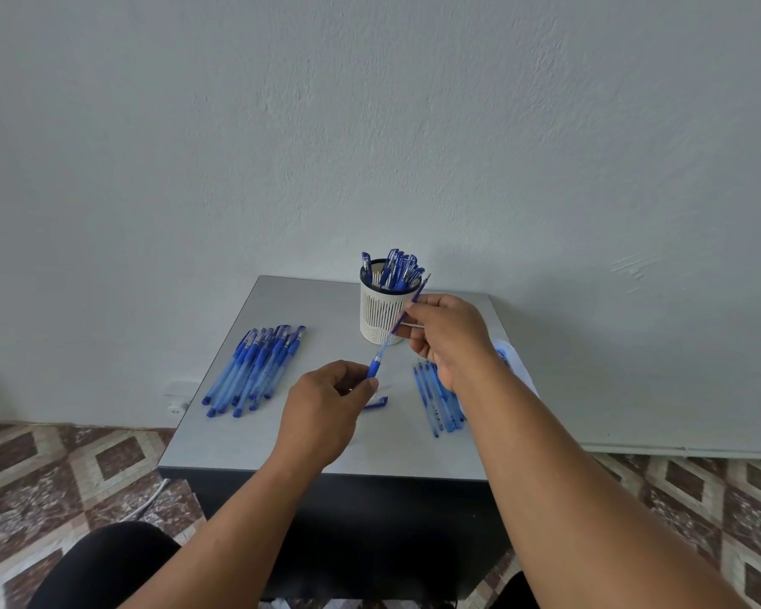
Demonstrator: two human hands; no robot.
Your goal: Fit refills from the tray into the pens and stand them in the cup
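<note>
Readable text: none in this view.
Pens in the cup [398,268]: at 12 o'clock on the table; small print near the clips, too blurred to read.
Loose pens [255,367]: at 9 o'clock; barrels show no legible marking.
Refills [438,395]: at 3 o'clock; no lettering can be made out.
Cup [381,314]: plain slotted wall, no label seen.
</note>
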